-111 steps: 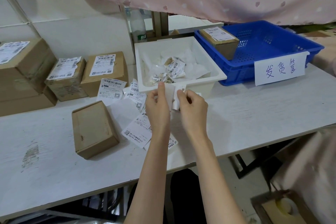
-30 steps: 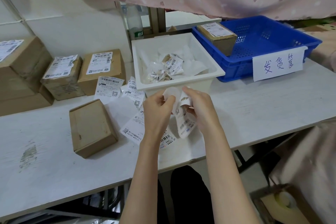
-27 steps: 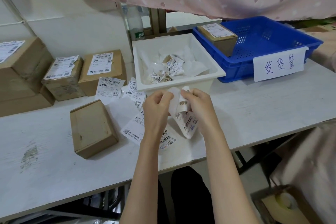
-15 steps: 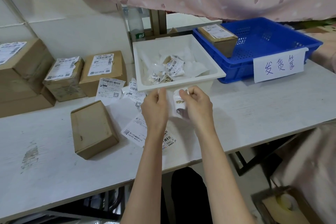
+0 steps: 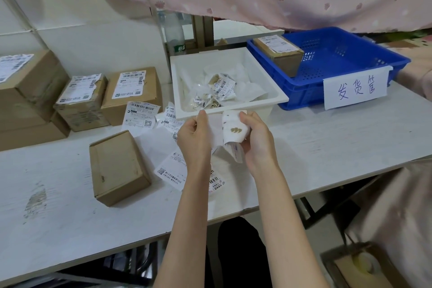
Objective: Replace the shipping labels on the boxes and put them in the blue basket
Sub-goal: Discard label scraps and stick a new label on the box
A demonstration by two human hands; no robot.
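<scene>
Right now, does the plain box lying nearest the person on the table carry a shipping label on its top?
No, the box shows a bare brown top with no label.

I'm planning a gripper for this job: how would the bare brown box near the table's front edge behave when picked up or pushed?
The bare brown box lies flat on its broad face, so it should probably slide rather than tip. Its crisp, undented cardboard edges suggest it stays stiff. It looks small, so it is likely light, though its contents are hidden.

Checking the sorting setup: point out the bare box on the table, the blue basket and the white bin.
bare box (image 5: 117,166), head view, middle of its unlabelled top face.
blue basket (image 5: 301,94), head view, its near front wall.
white bin (image 5: 284,98), head view, its front right rim corner.
</scene>
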